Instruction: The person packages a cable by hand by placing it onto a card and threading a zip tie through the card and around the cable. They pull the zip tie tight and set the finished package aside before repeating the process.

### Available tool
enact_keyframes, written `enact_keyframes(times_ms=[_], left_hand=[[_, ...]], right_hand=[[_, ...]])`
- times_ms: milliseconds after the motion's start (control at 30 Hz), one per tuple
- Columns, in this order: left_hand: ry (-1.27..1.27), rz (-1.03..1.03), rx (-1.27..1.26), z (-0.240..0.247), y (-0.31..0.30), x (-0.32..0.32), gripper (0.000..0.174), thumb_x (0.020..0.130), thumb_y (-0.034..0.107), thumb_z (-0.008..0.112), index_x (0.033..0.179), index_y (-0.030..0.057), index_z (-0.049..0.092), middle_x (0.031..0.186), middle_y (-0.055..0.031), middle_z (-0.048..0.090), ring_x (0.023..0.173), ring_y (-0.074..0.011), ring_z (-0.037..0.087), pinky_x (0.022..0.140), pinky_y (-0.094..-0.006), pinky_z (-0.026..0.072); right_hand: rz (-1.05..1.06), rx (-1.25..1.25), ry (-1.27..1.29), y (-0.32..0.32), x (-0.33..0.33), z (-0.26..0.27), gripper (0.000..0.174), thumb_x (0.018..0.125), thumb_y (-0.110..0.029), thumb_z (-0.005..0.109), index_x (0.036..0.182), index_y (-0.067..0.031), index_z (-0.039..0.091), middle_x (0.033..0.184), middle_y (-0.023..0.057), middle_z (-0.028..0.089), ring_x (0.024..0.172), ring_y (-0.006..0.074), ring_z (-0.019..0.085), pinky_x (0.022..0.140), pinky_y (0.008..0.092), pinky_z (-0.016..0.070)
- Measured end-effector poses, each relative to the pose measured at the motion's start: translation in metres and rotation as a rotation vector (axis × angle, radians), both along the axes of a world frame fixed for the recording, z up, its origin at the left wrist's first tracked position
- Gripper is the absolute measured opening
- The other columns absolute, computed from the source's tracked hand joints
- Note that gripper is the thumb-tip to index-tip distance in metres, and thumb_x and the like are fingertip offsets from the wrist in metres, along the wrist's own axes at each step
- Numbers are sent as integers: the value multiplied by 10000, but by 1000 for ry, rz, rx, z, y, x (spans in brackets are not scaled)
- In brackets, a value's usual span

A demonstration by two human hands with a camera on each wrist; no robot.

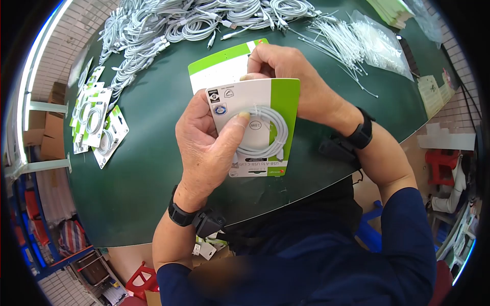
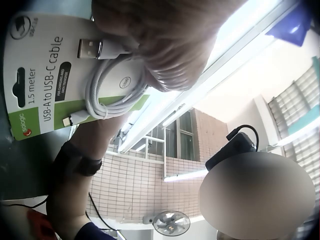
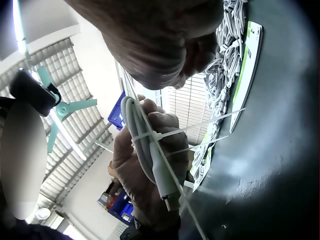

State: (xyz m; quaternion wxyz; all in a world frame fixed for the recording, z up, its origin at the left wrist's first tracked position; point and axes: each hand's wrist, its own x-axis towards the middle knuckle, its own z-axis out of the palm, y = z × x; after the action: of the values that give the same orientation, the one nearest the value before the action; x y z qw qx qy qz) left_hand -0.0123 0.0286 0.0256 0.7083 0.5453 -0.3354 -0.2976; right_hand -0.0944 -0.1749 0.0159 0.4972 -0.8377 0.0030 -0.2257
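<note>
My left hand (image 1: 204,148) grips a white and green packaging card (image 1: 286,102), its thumb pressing on the front beside a coiled white USB cable (image 1: 279,130). Printing on the card (image 2: 35,100) reads "USB-A to USB-C cable". In the right wrist view a cable tie (image 3: 200,124) runs round the coil, and its thin tails stick out behind the card. My right hand (image 1: 283,66) is at the card's far edge with bent fingers; I cannot tell whether they pinch anything. Beyond it, another green and white card (image 1: 214,64) lies on the table, partly covered.
Bundled white cables (image 1: 194,25) are heaped along the far side of the green table (image 1: 138,204). Loose cable ties (image 1: 337,43) lie at the far right beside a clear plastic bag (image 1: 383,48). Several carded cables (image 1: 94,120) are piled at the left.
</note>
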Motion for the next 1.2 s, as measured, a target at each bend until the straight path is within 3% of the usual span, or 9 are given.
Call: enact_keyframes(times_ms=[233, 433, 567, 733, 900, 967, 1033, 1067, 1200], left_hand=[[-31, 23, 13, 0, -1, -2, 355, 932, 28, 767, 1250, -45, 626, 1127, -137, 753, 985, -161, 741, 883, -307, 603], [17, 87, -62, -3, -3, 10, 314, 942, 56, 785, 1212, -14, 642, 1100, -103, 757, 937, -124, 725, 830, -290, 599], [148, 221, -72, -16, -9, 25, 247, 976, 100, 764, 1162, -3, 637, 1052, -90, 746, 902, -114, 717, 790, -276, 599], [101, 300, -83, -20, -12, 28, 367, 987, 98, 746, 1285, -28, 574, 1149, -135, 717, 965, -145, 721, 848, -297, 615], [-115, 285, -203, -13, -16, 20, 657, 945, -6, 752, 1518, -39, 431, 1232, -195, 673, 1089, -196, 708, 921, -313, 606], [-266, 299, -153, -16, -14, 23, 649, 936, -43, 745, 1521, -10, 467, 1212, -154, 673, 1109, -206, 701, 955, -317, 589], [-459, 388, -141, -27, -19, 25, 551, 943, -34, 745, 1460, 3, 557, 1183, -117, 670, 1078, -196, 701, 949, -312, 584], [-548, 384, -30, -28, -13, 29, 342, 958, -17, 742, 1295, 3, 689, 1105, -72, 653, 986, -155, 683, 870, -291, 575], [-563, 441, -35, -25, -15, 30, 204, 969, 3, 743, 1173, 4, 743, 1033, -60, 619, 903, -118, 645, 792, -268, 546]], right_hand=[[-59, -29, -50, 5, 1, -2, 198, 958, -144, 780, 933, -14, 632, 819, -2, 618, 748, 49, 557, 640, 222, 478], [-257, 250, -63, -7, 3, 5, 157, 1046, -151, 690, 979, -11, 665, 821, -17, 653, 730, 41, 591, 643, 204, 492], [-144, 386, -6, -10, -3, 11, 232, 1082, -228, 623, 1184, -20, 634, 968, 45, 704, 813, 60, 639, 664, 205, 503], [116, 318, 163, 32, -6, 7, 411, 986, -152, 740, 1293, 70, 579, 1113, 162, 744, 970, 166, 731, 831, 326, 605], [27, 347, 157, 28, -1, 9, 355, 975, -129, 738, 1238, 69, 605, 1052, 148, 766, 922, 154, 736, 803, 302, 601], [0, 356, 112, 24, 0, 5, 337, 979, -135, 731, 1222, 66, 613, 1035, 143, 771, 901, 146, 734, 778, 292, 596], [-1, 321, 151, 24, -1, 5, 323, 996, -127, 708, 1241, 58, 605, 1036, 117, 748, 890, 115, 705, 760, 280, 582], [7, 297, 173, 25, -3, 6, 334, 1006, -114, 697, 1272, 57, 589, 1066, 105, 739, 911, 104, 698, 778, 273, 581], [37, 326, 176, 31, -6, 9, 345, 1011, -101, 696, 1294, 56, 577, 1076, 80, 719, 909, 81, 680, 771, 260, 574]])
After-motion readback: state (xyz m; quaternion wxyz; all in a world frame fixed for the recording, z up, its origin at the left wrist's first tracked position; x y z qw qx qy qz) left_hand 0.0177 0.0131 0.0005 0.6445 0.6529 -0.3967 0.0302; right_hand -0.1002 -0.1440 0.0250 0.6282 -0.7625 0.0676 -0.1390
